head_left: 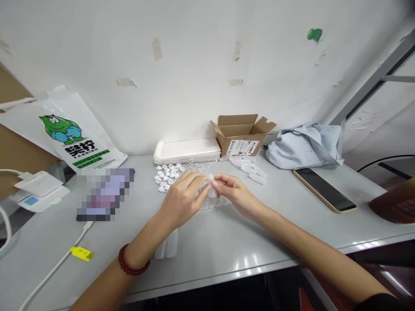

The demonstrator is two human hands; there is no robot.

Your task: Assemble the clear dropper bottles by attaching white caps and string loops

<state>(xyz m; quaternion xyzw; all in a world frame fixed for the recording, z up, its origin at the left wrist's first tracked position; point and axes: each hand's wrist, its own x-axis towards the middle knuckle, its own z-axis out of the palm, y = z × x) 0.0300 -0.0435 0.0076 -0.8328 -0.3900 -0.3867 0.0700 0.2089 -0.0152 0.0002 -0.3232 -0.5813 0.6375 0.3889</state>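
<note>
Over the middle of the desk, both hands meet on a small translucent white plastic tube (212, 190). The fingers of my left hand (183, 194) pinch its upper end from the left. My right hand (236, 192) grips it from the right with thumb and fingers. A row of similar translucent pieces (214, 204) lies just below the hands, partly hidden by them. Several small white caps (167, 175) are scattered left of my left hand. Behind the fingers are small clear loop-like parts (196, 167). More translucent tubes (248, 166) lie beyond my right hand.
Two translucent tubes (167, 245) lie near the front edge. A stack of white trays (188, 149) and an open cardboard box (240, 134) stand against the wall. Phones (106, 194) flank the work: another phone (324, 189) lies right, beside a pale blue cloth (301, 144).
</note>
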